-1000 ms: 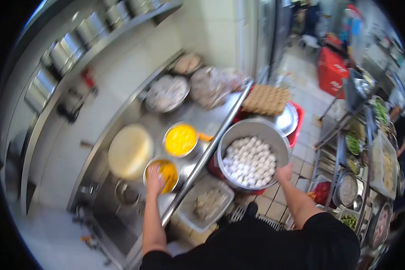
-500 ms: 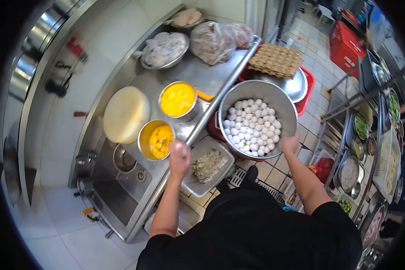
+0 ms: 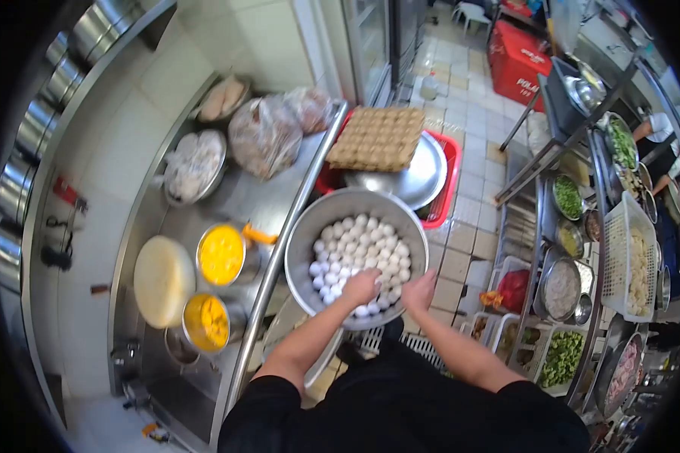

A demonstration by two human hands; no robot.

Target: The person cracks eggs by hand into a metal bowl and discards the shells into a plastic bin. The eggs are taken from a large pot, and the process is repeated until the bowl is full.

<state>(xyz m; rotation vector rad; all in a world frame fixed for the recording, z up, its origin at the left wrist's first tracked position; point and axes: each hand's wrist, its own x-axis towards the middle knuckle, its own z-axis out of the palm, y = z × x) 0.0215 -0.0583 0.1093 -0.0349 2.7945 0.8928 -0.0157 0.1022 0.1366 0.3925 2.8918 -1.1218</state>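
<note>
A deep metal pot point(image 3: 298, 238) of white eggs point(image 3: 355, 240) stands in front of me. Inside it, my left hand point(image 3: 363, 287) is over the near eggs, fingers curled down among them; what they hold is hidden. My right hand point(image 3: 418, 291) is at the pot's right rim, its fingers closed on the edge. Left of the pot, on the steel counter, are a metal pot of yellow yolks point(image 3: 221, 254) and a second one with yolks point(image 3: 206, 322). A container point(image 3: 298, 325) below my left forearm is mostly covered.
Egg trays point(image 3: 378, 138) lie on a metal lid point(image 3: 427, 170) over a red basket point(image 3: 451, 181). A round board point(image 3: 162, 281) and bagged food point(image 3: 264, 136) are on the counter. On the right, a rack holds bowls and a white basket point(image 3: 618, 257). Another person's arm point(image 3: 646, 130) shows beyond.
My left hand has moved from beside the yolk pot on the counter into the egg pot. The view has turned right. My right hand stays by the pot's rim.
</note>
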